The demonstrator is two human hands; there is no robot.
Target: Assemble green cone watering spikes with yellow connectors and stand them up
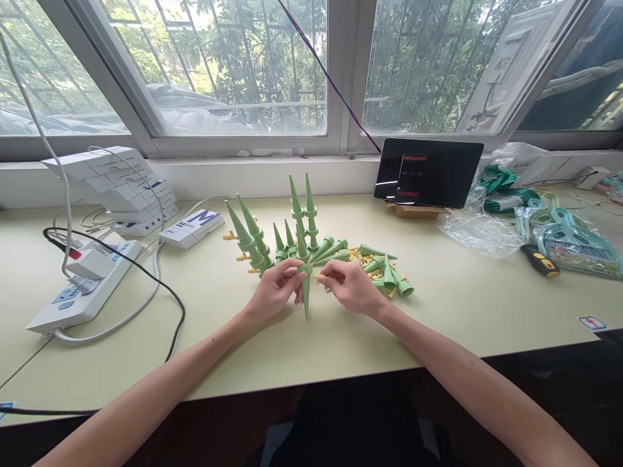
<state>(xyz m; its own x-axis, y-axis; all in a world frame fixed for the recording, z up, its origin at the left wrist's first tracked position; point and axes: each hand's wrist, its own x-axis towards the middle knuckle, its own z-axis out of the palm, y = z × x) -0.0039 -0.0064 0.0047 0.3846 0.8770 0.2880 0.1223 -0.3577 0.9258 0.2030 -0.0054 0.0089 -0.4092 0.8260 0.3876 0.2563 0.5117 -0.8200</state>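
Observation:
My left hand [276, 288] is closed on a green plastic plant-watering spike [306, 295], whose tip points down toward the table. Just to its right, my right hand [354, 287] pinches a small pale yellow plastic piece [318, 277] close to the spike's collar. Behind my hands, stacks of green spikes [246, 240] stand upright, some with yellow pieces [242, 257] sticking out at the side. Beside my right hand lies a pile of loose green spikes [388, 275] mixed with several yellow pieces.
A power strip [85, 292] with cables and stacked white boxes [131, 191] occupy the left of the table [219, 363]. At the back right, a tablet [442, 172] leans on a cardboard stand. Farther right are a yellow-black handle [541, 261] and plastic-bagged items [574, 240].

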